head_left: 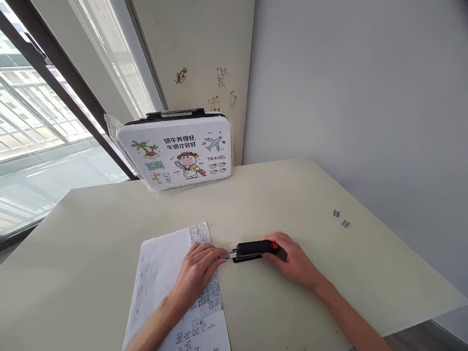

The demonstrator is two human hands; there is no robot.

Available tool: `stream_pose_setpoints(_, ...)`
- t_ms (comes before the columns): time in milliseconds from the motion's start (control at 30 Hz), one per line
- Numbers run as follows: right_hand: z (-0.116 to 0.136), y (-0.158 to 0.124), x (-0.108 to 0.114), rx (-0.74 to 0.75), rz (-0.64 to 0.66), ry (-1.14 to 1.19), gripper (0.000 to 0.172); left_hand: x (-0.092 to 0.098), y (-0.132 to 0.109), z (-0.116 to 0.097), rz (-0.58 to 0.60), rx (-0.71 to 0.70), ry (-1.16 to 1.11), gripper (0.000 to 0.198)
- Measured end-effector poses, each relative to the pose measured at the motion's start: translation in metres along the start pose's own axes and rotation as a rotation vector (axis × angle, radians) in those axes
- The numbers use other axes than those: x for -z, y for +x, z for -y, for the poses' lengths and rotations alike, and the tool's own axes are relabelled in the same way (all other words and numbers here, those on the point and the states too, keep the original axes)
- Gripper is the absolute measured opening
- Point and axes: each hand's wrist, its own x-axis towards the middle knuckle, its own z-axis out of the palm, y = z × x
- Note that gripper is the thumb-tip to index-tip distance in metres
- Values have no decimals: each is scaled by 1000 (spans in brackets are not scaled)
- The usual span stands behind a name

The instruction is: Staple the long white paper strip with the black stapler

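My right hand [288,258] is wrapped round the rear of a black stapler [252,248] with a red part near its back end. The stapler lies on the table with its front toward the left. Out of that front sticks a narrow metal staple tray [233,254], and the thumb and fingertips of my left hand [200,265] pinch its outer end. Printed paper sheets [164,253] lie under my left hand and forearm. Whether staples sit in the tray, I cannot tell.
Two short grey staple strips [336,213] rest on the right of the table [281,195]. At the back stands a white case [215,165] with cartoon prints, a black handle and plastic wrap. A grey wall [347,97] borders the right side, a window [29,107] the left.
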Motion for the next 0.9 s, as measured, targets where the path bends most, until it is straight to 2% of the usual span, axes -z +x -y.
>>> stream_pose_setpoints(267,1,0,1,-11,5,19,27,0,-2,2,-8,-22,-17,18)
stream_pose_setpoints(533,0,0,0,-23,9,22,28,1,4,-4,90,40,-45,21)
stream_pose_setpoints(767,-1,0,0,-6,8,38,30,20,-3,20,184,34,-95,23)
stream_pose_setpoints(900,-3,1,-1,10,7,20,27,20,10,26,246,-47,-118,22)
